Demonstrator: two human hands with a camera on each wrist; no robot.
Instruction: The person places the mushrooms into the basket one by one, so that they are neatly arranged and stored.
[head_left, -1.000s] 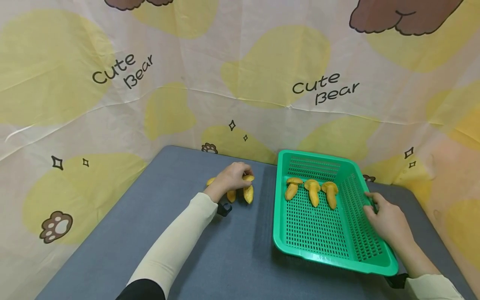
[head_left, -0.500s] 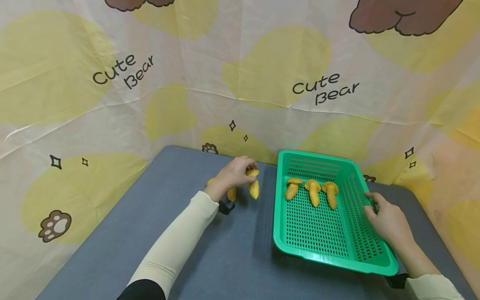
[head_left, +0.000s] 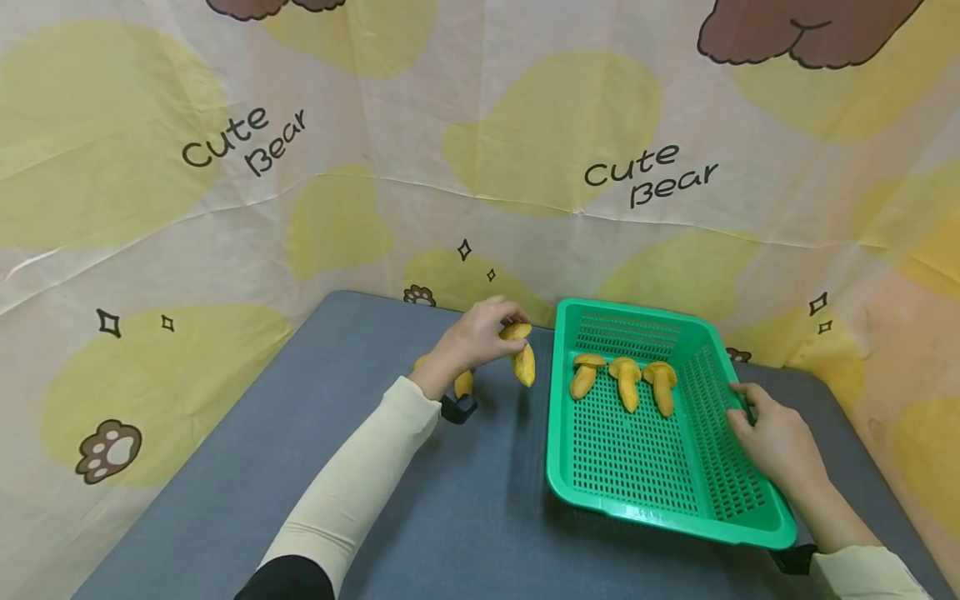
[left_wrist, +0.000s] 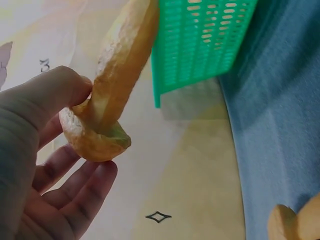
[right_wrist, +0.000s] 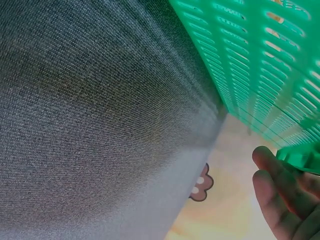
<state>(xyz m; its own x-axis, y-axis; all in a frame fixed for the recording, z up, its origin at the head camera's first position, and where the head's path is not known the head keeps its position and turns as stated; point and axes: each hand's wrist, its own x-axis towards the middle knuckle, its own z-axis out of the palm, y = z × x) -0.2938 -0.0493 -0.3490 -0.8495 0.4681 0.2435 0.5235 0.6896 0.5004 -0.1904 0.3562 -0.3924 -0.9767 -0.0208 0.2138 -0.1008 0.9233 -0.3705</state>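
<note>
Head and wrist views. A yellow mushroom point(head_left: 522, 354) was held by its cap in the L hand point(head_left: 480, 337), lifted clear of the table point(head_left: 420, 517), just left of the green basket point(head_left: 637, 508), stem hanging down; thumb and fingers were pinched on the cap (see left wrist view point(left_wrist: 107, 85)). The basket's right rim was gripped by the R hand point(head_left: 780, 446). Three mushrooms point(head_left: 626, 383) lay in a row at the basket's far end, apart. At least one other mushroom point(head_left: 463, 384) was left on the table under the L wrist, partly hidden. Judged approx. over halfway. Nearest edge: basket's raised left wall. The near part of the basket floor lay bare.
</note>
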